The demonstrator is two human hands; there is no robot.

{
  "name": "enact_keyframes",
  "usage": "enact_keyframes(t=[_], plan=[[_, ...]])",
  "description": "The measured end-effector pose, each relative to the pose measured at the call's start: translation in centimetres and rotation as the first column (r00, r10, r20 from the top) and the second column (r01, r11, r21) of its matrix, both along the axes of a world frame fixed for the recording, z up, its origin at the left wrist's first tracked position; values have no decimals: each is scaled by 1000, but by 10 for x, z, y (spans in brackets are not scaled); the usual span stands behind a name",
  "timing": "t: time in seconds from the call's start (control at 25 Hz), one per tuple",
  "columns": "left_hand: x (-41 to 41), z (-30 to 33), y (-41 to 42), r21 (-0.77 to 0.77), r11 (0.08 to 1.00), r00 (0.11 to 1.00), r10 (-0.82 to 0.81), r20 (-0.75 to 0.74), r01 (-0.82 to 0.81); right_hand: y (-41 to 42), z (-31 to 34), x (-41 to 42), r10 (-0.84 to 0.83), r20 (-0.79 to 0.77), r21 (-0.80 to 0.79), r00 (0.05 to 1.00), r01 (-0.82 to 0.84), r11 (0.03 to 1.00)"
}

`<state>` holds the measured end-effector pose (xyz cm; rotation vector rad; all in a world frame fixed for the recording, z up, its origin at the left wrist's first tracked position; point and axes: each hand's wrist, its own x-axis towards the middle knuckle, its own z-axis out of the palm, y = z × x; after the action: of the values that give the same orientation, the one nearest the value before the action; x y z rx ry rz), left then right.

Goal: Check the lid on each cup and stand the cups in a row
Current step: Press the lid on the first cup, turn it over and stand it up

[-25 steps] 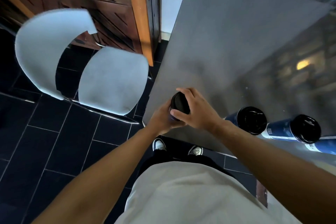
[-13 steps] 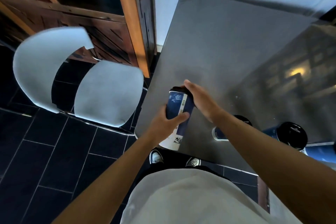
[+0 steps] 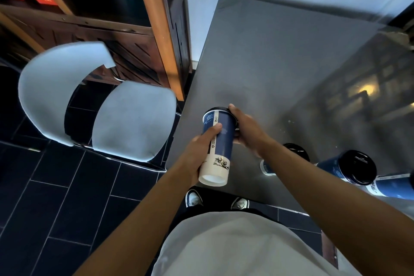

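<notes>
While the left hand [image 3: 197, 159] grips the blue cup [image 3: 218, 145] tilted over the table's [image 3: 280, 56] near left corner, the right hand [image 3: 247, 130] clasps its black lid [image 3: 218, 108]; more cups [image 3: 349, 169] stand along the near edge.

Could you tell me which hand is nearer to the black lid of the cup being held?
Right hand: it grips the lid. Left hand holds the cup lower, round its body.
</notes>
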<state>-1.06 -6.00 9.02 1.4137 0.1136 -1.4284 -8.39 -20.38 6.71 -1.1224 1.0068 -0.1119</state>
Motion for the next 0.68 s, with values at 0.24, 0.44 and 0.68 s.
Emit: enact_keyframes(t=[0.24, 0.44, 0.68], plan=[[3, -9, 2, 5, 999, 998, -53, 23, 53, -2, -2, 1, -10, -3, 12, 1000, 10, 1000], [-3, -41, 13, 54, 954, 878, -293, 379, 295, -10, 9, 0, 195, -34, -125, 980, -198, 972], [-1, -85, 12, 83, 958, 706, -259, 659, 274, 21, 11, 23, 429, -466, -528, 774, -633, 566]])
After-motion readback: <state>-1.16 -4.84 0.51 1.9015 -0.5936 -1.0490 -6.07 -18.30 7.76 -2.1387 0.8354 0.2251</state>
